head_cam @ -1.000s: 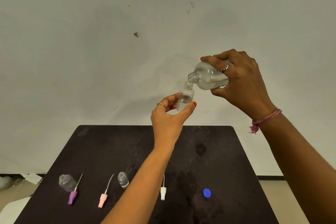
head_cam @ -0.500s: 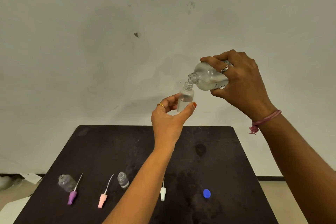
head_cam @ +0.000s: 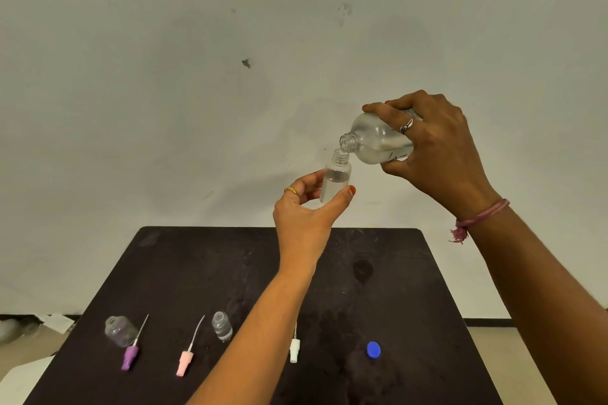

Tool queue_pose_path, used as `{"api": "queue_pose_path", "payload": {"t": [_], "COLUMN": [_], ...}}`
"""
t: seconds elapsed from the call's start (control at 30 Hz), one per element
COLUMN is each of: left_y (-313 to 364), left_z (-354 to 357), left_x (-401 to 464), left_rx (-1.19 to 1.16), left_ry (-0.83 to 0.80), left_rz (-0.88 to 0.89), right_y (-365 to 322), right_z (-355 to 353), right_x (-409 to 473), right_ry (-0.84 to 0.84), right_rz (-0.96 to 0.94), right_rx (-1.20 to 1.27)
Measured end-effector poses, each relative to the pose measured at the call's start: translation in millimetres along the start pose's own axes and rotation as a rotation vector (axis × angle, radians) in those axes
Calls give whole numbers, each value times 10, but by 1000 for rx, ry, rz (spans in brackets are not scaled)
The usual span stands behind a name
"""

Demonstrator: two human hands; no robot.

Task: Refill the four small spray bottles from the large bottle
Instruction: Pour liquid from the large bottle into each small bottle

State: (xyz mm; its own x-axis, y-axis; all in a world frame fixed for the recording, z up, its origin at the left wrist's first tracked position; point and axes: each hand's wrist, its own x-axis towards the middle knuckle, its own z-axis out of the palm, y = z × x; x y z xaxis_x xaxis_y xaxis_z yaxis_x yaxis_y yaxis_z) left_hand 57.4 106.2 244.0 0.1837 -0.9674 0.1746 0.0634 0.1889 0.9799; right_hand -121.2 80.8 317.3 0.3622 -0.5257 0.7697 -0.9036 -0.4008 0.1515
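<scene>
Head view: large bottle tipping over a small spray bottle

Head view is showing the left hand [head_cam: 304, 223] holding a small spray bottle [head_cam: 335, 178] upright at centre frame, its grip pinching the lower body between thumb and fingers. The right hand [head_cam: 441, 154] is grasping the large bottle [head_cam: 375, 143] just to the right, its grip wrapping the body and tilting it so the open neck is sitting right over the small bottle's open mouth. Clear liquid is showing in both bottles.

On the dark desk [head_cam: 411, 289] in the lower half of the frame, 2 more open small bottles are lying: 1 at lower left [head_cam: 120, 330], 1 left of the forearm [head_cam: 222, 325]. Along the near edge, 3 spray tops are lying in a row: a purple sprayer [head_cam: 130, 357], a pink sprayer [head_cam: 184, 362] and a white sprayer [head_cam: 294, 350]. A blue cap [head_cam: 373, 349] is resting at lower right, well apart from them.
</scene>
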Motion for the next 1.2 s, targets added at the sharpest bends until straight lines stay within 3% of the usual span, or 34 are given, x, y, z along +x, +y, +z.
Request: {"api": "queue_pose_path", "payload": {"t": [1.2], "left_y": [5], "left_z": [-19], "left_x": [4], "left_rx": [-27], "left_ry": [-9], "left_rz": [4], "right_y": [-8], "right_z": [28], "right_x": [0], "right_ry": [-1], "right_rz": [-3], "right_rx": [7]}}
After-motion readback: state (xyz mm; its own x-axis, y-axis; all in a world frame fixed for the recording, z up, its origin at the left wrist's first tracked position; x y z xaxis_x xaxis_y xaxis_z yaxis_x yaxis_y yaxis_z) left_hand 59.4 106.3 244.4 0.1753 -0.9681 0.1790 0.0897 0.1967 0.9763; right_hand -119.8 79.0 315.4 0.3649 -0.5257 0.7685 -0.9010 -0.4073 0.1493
